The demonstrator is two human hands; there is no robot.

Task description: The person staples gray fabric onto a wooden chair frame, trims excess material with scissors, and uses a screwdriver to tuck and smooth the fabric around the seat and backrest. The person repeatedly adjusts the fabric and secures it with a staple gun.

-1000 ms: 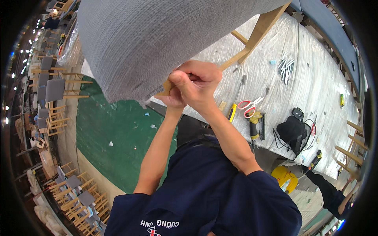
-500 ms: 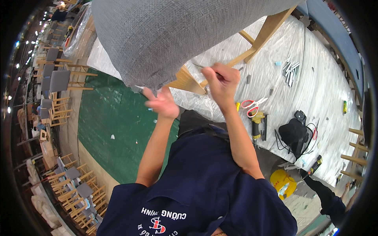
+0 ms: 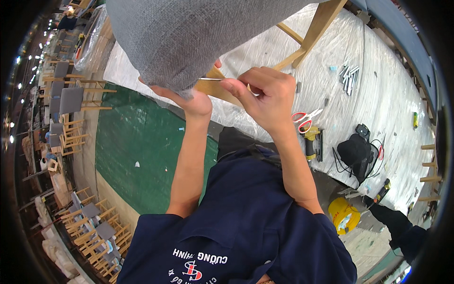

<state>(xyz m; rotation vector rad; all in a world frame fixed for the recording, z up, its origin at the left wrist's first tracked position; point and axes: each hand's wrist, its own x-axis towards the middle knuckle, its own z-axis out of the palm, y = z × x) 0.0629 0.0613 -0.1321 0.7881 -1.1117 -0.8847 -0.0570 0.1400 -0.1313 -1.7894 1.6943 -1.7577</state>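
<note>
A chair with grey woven upholstery [image 3: 189,35] fills the top of the view, its pale wooden leg [image 3: 318,31] angling to the right. My left hand [image 3: 196,102] cups the low corner of the padding from beneath, with fingers wrapped round it and partly hidden behind the fabric. In my right hand [image 3: 269,94], pinched between thumb and curled fingers, is a thin metal rod-like tool [image 3: 212,79]. Its shaft points left, and its far end meets the fabric edge beside the wooden frame [image 3: 220,90]. The tool's handle is hidden in my fist.
On the plastic-wrapped table [image 3: 378,104] lie red-handled scissors [image 3: 306,119], a staple gun [image 3: 312,143], metal strips [image 3: 349,79] and a black cap [image 3: 353,151]. A yellow bucket [image 3: 343,215] and another person's arm [image 3: 392,222] are at lower right. Chairs [image 3: 94,222] stand left, past green flooring [image 3: 146,151].
My left hand has risen from below the corner and taken hold of the padding. My right hand has turned, bringing the tool's shaft left to the fabric edge.
</note>
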